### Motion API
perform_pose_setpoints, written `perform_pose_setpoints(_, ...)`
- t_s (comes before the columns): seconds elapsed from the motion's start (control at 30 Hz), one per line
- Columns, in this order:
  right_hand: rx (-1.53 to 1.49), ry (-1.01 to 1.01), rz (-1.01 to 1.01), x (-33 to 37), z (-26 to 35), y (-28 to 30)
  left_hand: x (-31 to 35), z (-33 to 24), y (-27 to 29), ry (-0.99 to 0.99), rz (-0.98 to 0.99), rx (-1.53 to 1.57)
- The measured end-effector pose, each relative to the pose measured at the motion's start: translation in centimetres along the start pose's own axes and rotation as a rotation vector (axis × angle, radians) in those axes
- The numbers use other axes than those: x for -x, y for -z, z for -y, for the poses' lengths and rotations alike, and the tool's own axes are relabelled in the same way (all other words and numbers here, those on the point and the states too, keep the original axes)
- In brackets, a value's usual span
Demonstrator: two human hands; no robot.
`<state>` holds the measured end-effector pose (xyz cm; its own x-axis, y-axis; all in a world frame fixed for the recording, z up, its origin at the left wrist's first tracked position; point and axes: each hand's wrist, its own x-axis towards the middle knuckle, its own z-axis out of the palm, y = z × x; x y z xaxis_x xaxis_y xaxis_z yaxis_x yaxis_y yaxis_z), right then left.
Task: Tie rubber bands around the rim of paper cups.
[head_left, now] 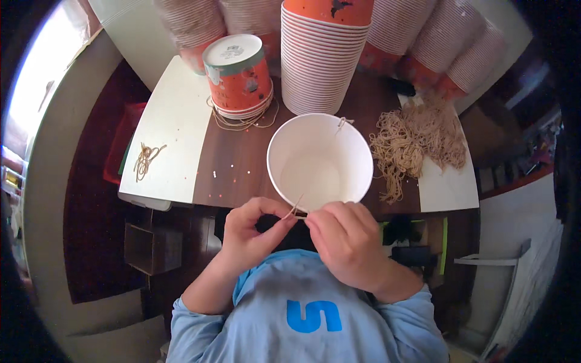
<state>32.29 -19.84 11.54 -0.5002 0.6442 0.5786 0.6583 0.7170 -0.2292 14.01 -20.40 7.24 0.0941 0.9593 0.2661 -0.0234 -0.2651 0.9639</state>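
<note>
Fingertips (289,219) of left hand (251,233) pinched on one end of a short tan string (295,209); thumb and forefinger of right hand (346,239) pinched on the other end, both hands meeting at the near rim of a white paper cup (321,162). Cup open side up, standing on a dark tabletop (239,160), just ahead of the hands. Second string end (342,124) poking up at the far rim of the same cup, apparently threaded through the wall. To the right, loose heap of tan strings (417,142), partly on a white board (448,184). Behind the cup, tall stack of white cups (321,66); to its left, an upturned orange printed cup (239,75) on a short stack, ringed by loose strings. Small bundle of strings (145,158) on the left white board (172,130).

Likely faults, judged from the grip: string slipping out of either pinch, since only a short tip is held; thin paper rim tearing or creasing under a hard pull; light cup tipping or sliding toward the body, with neither hand steadying its wall; whether a knot is formed cannot be told, as fingers cover that spot.
</note>
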Motion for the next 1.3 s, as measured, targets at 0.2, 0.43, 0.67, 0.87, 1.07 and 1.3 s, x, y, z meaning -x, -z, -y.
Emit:
perform_pose_setpoints(0.2, -0.025, -0.046, -0.037, 0.5, -0.1, -0.2, 0.1, 1.3, 0.2, 0.221, 0.037, 0.462)
perform_pose_setpoints(0.43, -0.151, -0.119, -0.082, 2.9, 0.8, -2.2, 0.5, 1.2, -0.5, 0.057, 0.085, 0.113)
perform_pose_setpoints(0.67, -0.206, -0.239, -0.164, 2.7, -0.2, -5.5, 1.5, 1.2, -1.9, 0.166, -0.113, 0.171)
perform_pose_setpoints(0.87, -0.758, -0.349, 0.003, 1.9, -1.1, -6.0, 1.6, 2.0, -1.0, 0.355, -0.167, 0.680)
perform_pose_setpoints(1.07, -1.509, -0.689, 0.125, 1.4, -0.6, -5.9, 2.2, 2.3, -0.4, 0.276, -0.221, 0.636)
perform_pose_setpoints(1.3, -1.877, -0.989, 0.030, 2.1, 0.1, -8.1, 2.6, 1.8, -0.6, 0.171, -0.281, 0.359)
